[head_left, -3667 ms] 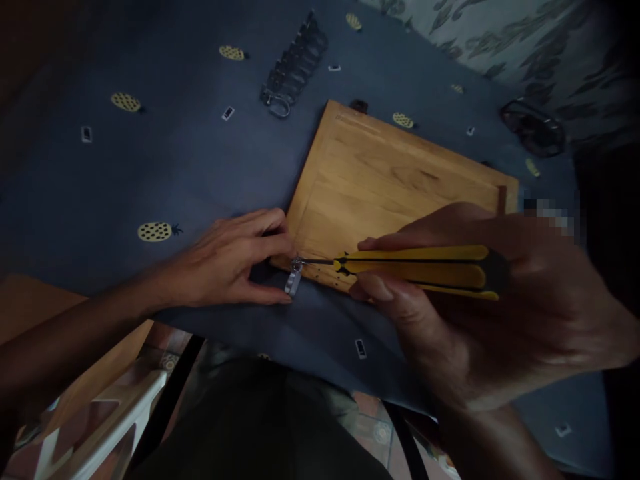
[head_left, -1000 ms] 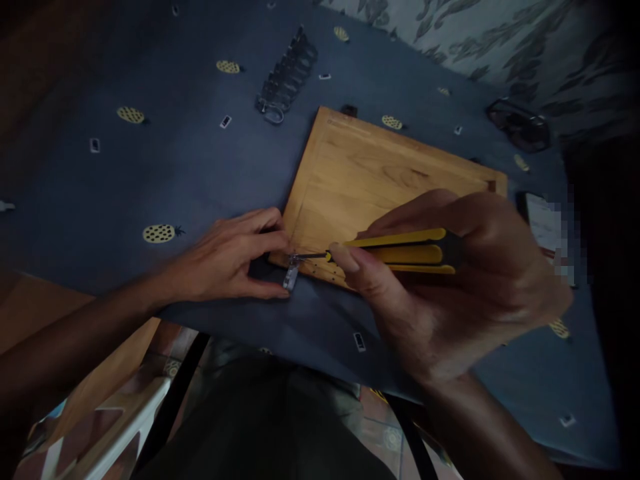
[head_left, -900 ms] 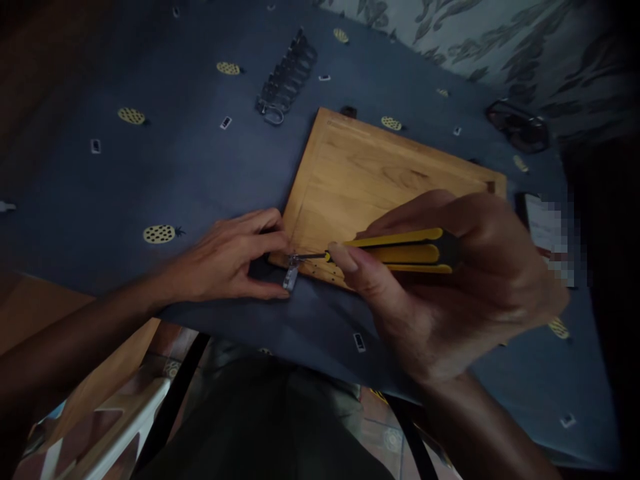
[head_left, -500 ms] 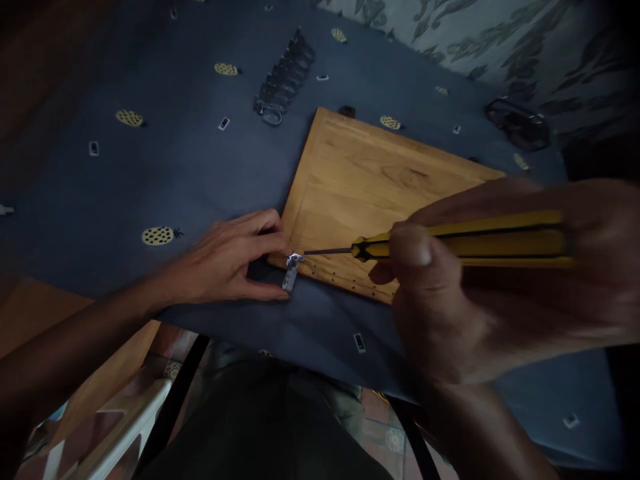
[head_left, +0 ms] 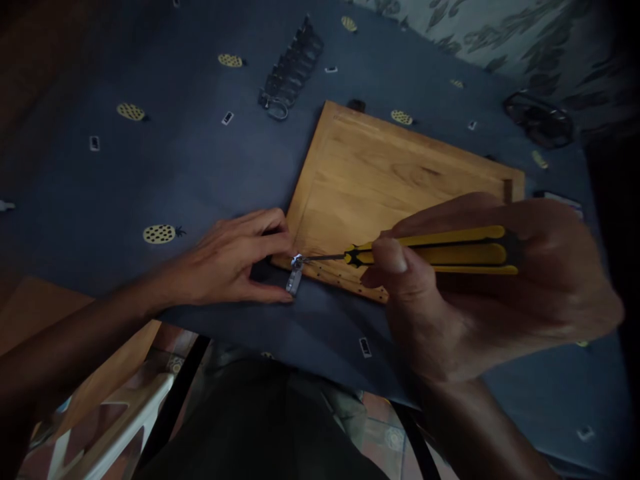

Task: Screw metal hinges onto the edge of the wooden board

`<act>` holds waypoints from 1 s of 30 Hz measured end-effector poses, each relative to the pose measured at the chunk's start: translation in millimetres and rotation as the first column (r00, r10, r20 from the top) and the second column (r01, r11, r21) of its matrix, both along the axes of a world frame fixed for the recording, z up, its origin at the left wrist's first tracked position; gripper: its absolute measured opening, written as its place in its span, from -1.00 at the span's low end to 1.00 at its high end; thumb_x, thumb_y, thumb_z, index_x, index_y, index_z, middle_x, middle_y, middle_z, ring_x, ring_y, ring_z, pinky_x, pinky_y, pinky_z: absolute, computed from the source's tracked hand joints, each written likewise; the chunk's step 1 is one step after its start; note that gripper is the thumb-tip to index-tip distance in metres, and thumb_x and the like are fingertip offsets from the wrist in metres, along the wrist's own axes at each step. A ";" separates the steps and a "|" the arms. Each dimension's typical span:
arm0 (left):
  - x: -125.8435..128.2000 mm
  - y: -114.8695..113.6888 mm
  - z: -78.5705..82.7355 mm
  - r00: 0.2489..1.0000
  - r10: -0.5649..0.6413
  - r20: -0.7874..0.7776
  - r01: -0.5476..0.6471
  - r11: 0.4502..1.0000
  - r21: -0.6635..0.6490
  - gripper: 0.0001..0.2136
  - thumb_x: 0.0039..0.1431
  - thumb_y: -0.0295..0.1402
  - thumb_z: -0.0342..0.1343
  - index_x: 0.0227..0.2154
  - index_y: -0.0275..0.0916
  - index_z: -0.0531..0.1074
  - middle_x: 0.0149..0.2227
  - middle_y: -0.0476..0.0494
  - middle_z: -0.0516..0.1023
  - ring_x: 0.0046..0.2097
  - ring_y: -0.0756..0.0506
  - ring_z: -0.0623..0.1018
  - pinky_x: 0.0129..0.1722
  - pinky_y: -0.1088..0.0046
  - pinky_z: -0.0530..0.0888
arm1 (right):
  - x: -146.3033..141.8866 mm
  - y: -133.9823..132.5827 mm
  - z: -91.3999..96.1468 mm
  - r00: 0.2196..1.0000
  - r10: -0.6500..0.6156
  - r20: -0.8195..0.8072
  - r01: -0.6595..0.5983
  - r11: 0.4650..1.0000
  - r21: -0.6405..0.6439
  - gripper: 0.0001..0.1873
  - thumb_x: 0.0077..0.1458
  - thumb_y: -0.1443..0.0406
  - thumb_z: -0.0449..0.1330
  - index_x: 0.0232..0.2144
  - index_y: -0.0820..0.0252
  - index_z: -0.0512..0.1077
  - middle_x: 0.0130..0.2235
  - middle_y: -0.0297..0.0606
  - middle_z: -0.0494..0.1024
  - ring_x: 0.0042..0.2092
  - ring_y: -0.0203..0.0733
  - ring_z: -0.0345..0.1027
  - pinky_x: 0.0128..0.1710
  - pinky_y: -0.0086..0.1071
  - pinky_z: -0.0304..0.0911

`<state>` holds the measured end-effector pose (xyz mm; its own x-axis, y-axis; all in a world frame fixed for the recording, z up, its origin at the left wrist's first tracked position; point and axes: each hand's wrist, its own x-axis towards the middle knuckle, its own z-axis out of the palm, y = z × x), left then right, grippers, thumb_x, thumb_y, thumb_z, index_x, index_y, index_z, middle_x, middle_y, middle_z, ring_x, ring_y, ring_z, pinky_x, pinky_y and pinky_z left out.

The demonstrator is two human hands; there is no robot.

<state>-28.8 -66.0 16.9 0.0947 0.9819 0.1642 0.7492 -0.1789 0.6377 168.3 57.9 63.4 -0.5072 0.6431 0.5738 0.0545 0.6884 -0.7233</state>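
Note:
A yellow-and-black screwdriver (head_left: 440, 250) lies in my right hand (head_left: 450, 300), which is closed round its handle. Its thin shaft points left, and the tip meets a small metal hinge (head_left: 295, 275). My left hand (head_left: 235, 260) steadies this hinge at the near left corner of a wooden panel (head_left: 370, 173), fingers on the corner and thumb against the hinge's lower end. Several small dark holes run along the panel's near edge. My right hand covers the panel's right part.
The panel lies on a dark blue tablecloth (head_left: 165, 167) with pineapple prints. Beyond it are a dark ribbed object with a ring (head_left: 293, 70) and a dark, glossy object (head_left: 540, 120) at the far right. A white plastic chair (head_left: 130, 427) stands below the table's edge.
My right hand has moved left and the screwdriver's tip has come onto the hinge. The view has shifted slightly. My left hand keeps its hold.

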 end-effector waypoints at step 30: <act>-0.8 1.2 1.9 1.000 -0.019 -0.003 0.019 1.000 0.004 -0.72 0.40 -0.12 0.23 -0.01 -0.20 0.54 -0.10 -0.11 0.43 -0.07 -0.13 0.49 -0.18 0.39 0.37 | -20.7 -3.0 8.7 0.975 0.224 0.012 -0.223 0.974 -0.039 -0.62 0.13 0.07 0.45 -0.01 -0.09 0.58 -0.23 -0.20 0.69 -0.02 0.27 0.63 -0.24 0.06 0.60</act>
